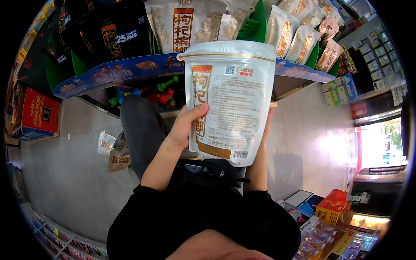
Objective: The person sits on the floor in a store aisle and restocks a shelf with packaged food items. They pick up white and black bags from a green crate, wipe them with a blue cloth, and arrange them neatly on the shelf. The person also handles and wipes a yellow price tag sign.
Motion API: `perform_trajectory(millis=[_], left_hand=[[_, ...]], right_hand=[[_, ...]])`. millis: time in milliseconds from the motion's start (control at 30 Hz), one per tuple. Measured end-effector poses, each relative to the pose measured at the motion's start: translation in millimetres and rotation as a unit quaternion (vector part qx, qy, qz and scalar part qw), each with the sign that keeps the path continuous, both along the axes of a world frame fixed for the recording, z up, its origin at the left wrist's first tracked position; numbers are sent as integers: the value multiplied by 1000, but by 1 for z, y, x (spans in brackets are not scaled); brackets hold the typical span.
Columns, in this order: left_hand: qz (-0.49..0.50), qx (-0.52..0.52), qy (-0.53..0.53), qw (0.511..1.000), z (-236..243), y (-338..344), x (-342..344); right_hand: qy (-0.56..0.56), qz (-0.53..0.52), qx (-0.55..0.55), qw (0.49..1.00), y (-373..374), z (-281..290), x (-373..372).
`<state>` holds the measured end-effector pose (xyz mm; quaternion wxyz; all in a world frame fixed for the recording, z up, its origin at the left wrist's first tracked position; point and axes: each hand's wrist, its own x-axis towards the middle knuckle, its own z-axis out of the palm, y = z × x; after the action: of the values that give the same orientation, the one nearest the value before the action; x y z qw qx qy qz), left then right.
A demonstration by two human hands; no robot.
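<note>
A large white snack pouch (238, 112) with gold and orange print stands upright in front of me, its printed back facing me. My left hand (184, 125) is closed on its left edge, with the thumb lying across the front. At the opposite edge my right hand (269, 119) holds the pouch; most of its fingers are hidden behind it. The pouch top reaches over the blue edge strip of the display shelf (125, 69). Just behind it stands a similar white pouch (164, 26) on the shelf.
Dark pouches (108, 39) fill the shelf's left part, and smaller white pouches (281, 32) its right. Colourful toys (164, 91) lie beneath. Two small packets (113, 149) are on the floor at left, near a red box (41, 110). Packaged goods (316, 234) stand at lower right.
</note>
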<state>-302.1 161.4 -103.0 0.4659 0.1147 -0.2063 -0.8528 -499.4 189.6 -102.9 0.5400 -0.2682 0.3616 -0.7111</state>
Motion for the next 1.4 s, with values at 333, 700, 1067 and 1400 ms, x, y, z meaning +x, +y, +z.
perform_trajectory(millis=[333, 700, 1067, 1400], left_hand=[[93, -27, -134, 986, 2, 0, 4], [143, -128, -257, 947, -26, -4, -7], [159, -72, -242, 954, -7, -2, 10], [266, -44, -168, 948, 8, -13, 27]], right_hand=[[-228, 148, -81, 959, -9, -38, -50], [758, -12, -278, 590, -22, 41, 48], [641, -82, -298, 703, -76, 45, 34], [644, 134, -428, 619, 7, 18, 33]])
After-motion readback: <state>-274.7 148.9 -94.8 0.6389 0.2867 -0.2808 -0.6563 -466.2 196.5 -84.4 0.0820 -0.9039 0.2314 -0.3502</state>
